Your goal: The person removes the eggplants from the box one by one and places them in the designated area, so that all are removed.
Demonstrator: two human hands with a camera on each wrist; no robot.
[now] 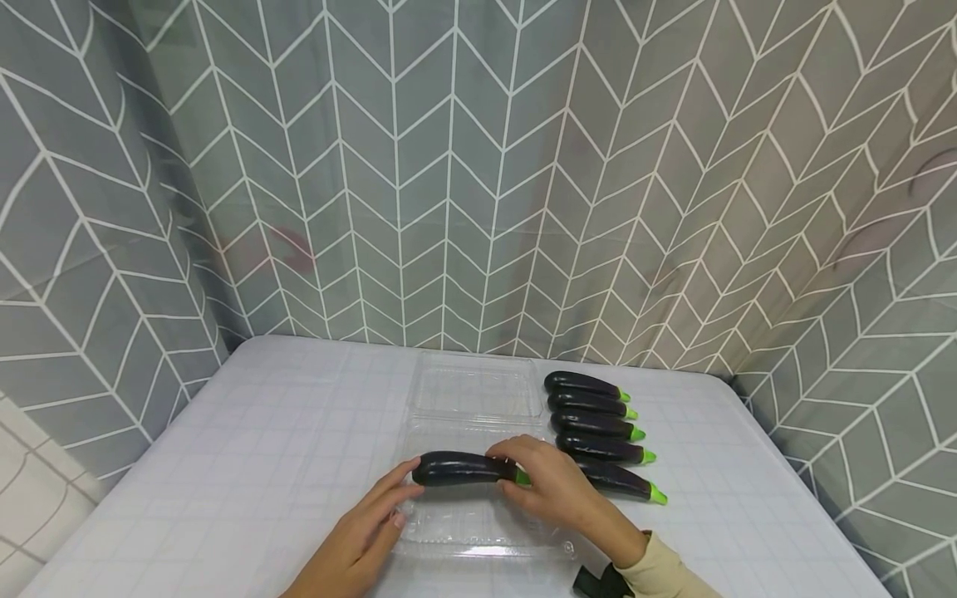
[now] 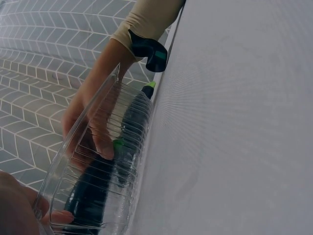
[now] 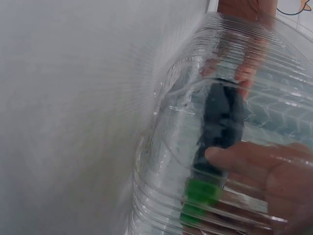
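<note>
A dark, glossy eggplant (image 1: 456, 469) lies crosswise within the base of a clear plastic clamshell container (image 1: 478, 531). My right hand (image 1: 549, 477) grips its green-stemmed end between thumb and fingers. At the opposite, rounded end, my left hand (image 1: 366, 523) touches it with fairly straight fingertips. Through the ribbed clear wall, the right wrist view shows the eggplant (image 3: 222, 117) and its green cap (image 3: 200, 196). The left wrist view also catches the right hand (image 2: 98, 122) on the eggplant (image 2: 90, 191). Whether the eggplant rests on the container floor, I cannot tell.
Several more eggplants (image 1: 594, 425) lie in a column right of the container, green stems pointing right; the right hand partly covers the nearest. The clear lid (image 1: 478, 390) lies folded back behind the base. A white cloth covers the table (image 1: 299, 415), with a patterned curtain behind.
</note>
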